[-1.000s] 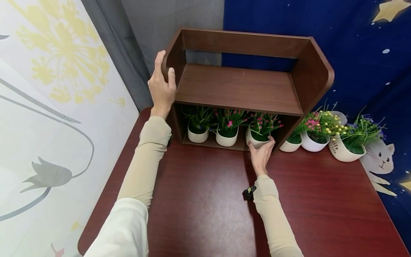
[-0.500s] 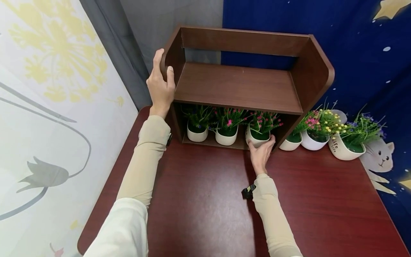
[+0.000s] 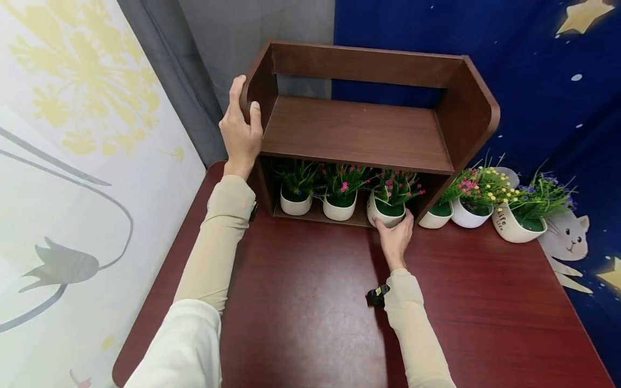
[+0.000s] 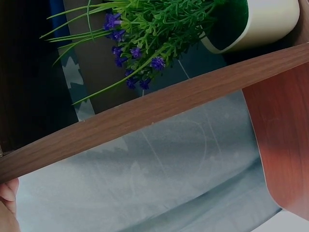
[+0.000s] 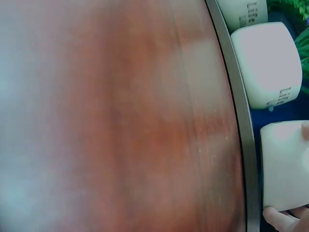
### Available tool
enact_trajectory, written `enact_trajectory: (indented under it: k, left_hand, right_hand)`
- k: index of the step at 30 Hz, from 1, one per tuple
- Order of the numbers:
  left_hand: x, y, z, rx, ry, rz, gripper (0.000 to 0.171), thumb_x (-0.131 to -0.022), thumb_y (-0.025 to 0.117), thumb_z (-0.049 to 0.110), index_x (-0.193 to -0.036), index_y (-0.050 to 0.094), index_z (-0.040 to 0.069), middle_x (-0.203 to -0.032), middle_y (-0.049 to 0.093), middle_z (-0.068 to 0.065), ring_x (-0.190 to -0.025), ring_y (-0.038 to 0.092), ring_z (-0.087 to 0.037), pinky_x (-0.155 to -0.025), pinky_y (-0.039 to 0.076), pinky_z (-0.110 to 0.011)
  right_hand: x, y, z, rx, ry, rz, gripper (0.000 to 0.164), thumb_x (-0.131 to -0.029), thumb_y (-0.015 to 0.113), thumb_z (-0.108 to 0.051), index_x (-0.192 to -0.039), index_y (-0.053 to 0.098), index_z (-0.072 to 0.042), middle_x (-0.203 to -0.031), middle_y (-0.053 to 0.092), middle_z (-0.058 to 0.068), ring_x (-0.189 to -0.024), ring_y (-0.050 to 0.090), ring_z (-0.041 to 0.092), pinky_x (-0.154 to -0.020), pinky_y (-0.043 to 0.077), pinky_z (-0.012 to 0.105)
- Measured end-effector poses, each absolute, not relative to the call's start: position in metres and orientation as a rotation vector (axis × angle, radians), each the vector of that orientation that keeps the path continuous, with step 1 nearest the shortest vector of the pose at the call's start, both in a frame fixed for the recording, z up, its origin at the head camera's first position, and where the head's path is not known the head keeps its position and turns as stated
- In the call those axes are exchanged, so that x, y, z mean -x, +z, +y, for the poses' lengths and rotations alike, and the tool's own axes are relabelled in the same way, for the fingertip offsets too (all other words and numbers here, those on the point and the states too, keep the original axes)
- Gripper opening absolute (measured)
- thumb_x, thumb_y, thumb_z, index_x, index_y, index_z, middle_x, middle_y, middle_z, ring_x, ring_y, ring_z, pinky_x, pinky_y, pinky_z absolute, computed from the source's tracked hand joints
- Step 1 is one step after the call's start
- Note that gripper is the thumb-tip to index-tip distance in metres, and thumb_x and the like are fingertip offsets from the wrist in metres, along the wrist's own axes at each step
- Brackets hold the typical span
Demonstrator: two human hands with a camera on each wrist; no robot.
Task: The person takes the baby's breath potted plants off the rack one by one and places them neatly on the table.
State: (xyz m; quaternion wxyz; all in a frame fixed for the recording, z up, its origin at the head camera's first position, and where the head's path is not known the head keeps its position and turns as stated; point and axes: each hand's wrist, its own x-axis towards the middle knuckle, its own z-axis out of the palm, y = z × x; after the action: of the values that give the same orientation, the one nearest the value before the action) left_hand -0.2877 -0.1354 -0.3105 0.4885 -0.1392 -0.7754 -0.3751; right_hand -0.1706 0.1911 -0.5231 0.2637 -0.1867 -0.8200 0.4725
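Note:
In the head view my left hand [image 3: 241, 132] grips the left side panel of a brown wooden shelf unit [image 3: 359, 132], thumb on the front edge. The left wrist view catches only a bit of this hand's fingers [image 4: 7, 195] at a panel edge. My right hand [image 3: 395, 237] holds a white flower pot [image 3: 386, 220] with pink flowers, at the right end of the lower compartment. Thumb and fingers sit on opposite sides of the pot's lower front. To its left stand a pot with pink flowers [image 3: 339, 210] and a pot with purple-blue flowers [image 3: 296, 206].
Right of the shelf unit, several more potted plants stand on the red-brown table [image 3: 310, 302], among them a white pot [image 3: 469, 216] and a pot lettered "Life" [image 3: 519, 229]. A blue curtain [image 3: 533, 81] hangs behind; a pale patterned wall [image 3: 87, 215] is at left.
My right fingers sit slightly lower on the flower pot, showing more of its front. The left hand keeps its place on the side panel. The head view has shifted slightly.

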Motion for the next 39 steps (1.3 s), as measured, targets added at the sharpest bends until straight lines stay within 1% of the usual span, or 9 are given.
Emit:
enact_trajectory:
  k: [4, 11, 13, 15, 20, 25, 32, 34, 39]
  left_hand:
    - [0.288, -0.312, -0.139, 0.347, -0.901, -1.887, 0.044, -0.095, 0.043, 0.027, -0.136, 0.046, 0.012, -0.135, 0.048, 0.009, -0.088, 0.062, -0.024, -0.067, 0.048, -0.038]
    - [0.290, -0.309, -0.145, 0.320, -0.904, -1.869, 0.043, -0.095, 0.044, 0.028, -0.136, 0.047, 0.015, -0.136, 0.047, 0.011, -0.088, 0.061, -0.030, -0.070, 0.047, -0.040]
    - [0.291, -0.309, -0.143, 0.331, -0.900, -1.875, 0.044, -0.095, 0.043, 0.029, -0.136, 0.047, 0.015, -0.136, 0.047, 0.010, -0.083, 0.060, -0.031, -0.066, 0.046, -0.040]
    - [0.291, -0.310, -0.141, 0.335, -0.889, -1.876, 0.044, -0.095, 0.042, 0.029, -0.136, 0.047, 0.016, -0.135, 0.048, 0.010, -0.070, 0.057, -0.031, -0.057, 0.042, -0.040]
    - [0.294, -0.312, -0.140, 0.307, -0.858, -1.852, 0.044, -0.094, 0.041, 0.030, -0.135, 0.049, 0.016, -0.131, 0.051, 0.012, -0.050, 0.039, -0.028, -0.048, 0.029, -0.038]
    - [0.296, -0.312, -0.141, 0.320, -0.847, -1.862, 0.044, -0.095, 0.041, 0.029, -0.135, 0.048, 0.015, -0.131, 0.052, 0.012, -0.048, 0.037, -0.026, -0.047, 0.027, -0.036]
    - [0.296, -0.313, -0.143, 0.338, -0.851, -1.886, 0.043, -0.096, 0.041, 0.028, -0.137, 0.046, 0.015, -0.134, 0.049, 0.010, -0.048, 0.037, -0.027, -0.048, 0.032, -0.038]
    - [0.295, -0.312, -0.144, 0.335, -0.843, -1.889, 0.043, -0.096, 0.041, 0.028, -0.137, 0.046, 0.014, -0.134, 0.050, 0.010, -0.046, 0.034, -0.026, -0.047, 0.031, -0.038]
    - [0.296, -0.311, -0.142, 0.332, -0.841, -1.891, 0.045, -0.096, 0.042, 0.029, -0.137, 0.046, 0.013, -0.134, 0.050, 0.010, -0.045, 0.033, -0.025, -0.048, 0.032, -0.039]
  right_hand:
    - [0.157, -0.521, 0.189, 0.486, 1.322, -2.230, 0.078, -0.068, 0.082, -0.024, -0.131, 0.042, -0.003, -0.124, 0.050, 0.015, -0.115, 0.046, 0.027, -0.095, 0.035, 0.039]
    - [0.137, -0.508, 0.192, 0.346, 1.311, -2.316, 0.081, -0.067, 0.083, -0.027, -0.132, 0.041, -0.004, -0.117, 0.052, 0.015, -0.098, 0.052, 0.026, -0.081, 0.041, 0.039]
    - [0.127, -0.504, 0.200, 0.335, 1.319, -2.324, 0.080, -0.066, 0.084, -0.025, -0.131, 0.042, -0.004, -0.117, 0.052, 0.015, -0.098, 0.053, 0.026, -0.081, 0.043, 0.039]
    - [0.115, -0.500, 0.208, 0.329, 1.342, -2.337, 0.081, -0.066, 0.085, -0.021, -0.131, 0.041, -0.004, -0.116, 0.052, 0.016, -0.099, 0.055, 0.026, -0.080, 0.045, 0.041]
    - [0.088, -0.496, 0.224, 0.287, 1.402, -2.382, 0.083, -0.067, 0.084, -0.013, -0.134, 0.038, -0.002, -0.123, 0.049, 0.016, -0.108, 0.054, 0.027, -0.082, 0.047, 0.036]
    - [0.069, -0.495, 0.231, 0.274, 1.414, -2.358, 0.084, -0.065, 0.085, -0.009, -0.134, 0.039, -0.001, -0.127, 0.047, 0.016, -0.111, 0.052, 0.029, -0.083, 0.047, 0.034]
    - [0.049, -0.485, 0.242, 0.333, 1.365, -2.358, 0.086, -0.065, 0.085, -0.012, -0.137, 0.037, -0.004, -0.128, 0.048, 0.014, -0.112, 0.052, 0.028, -0.085, 0.045, 0.044]
    - [0.043, -0.484, 0.249, 0.348, 1.350, -2.357, 0.087, -0.065, 0.085, -0.012, -0.137, 0.037, -0.004, -0.129, 0.048, 0.015, -0.112, 0.051, 0.027, -0.085, 0.045, 0.042]
    - [0.028, -0.484, 0.272, 0.328, 1.436, -2.257, 0.084, -0.066, 0.082, -0.002, -0.137, 0.036, -0.002, -0.125, 0.049, 0.015, -0.105, 0.053, 0.013, -0.078, 0.046, 0.017]
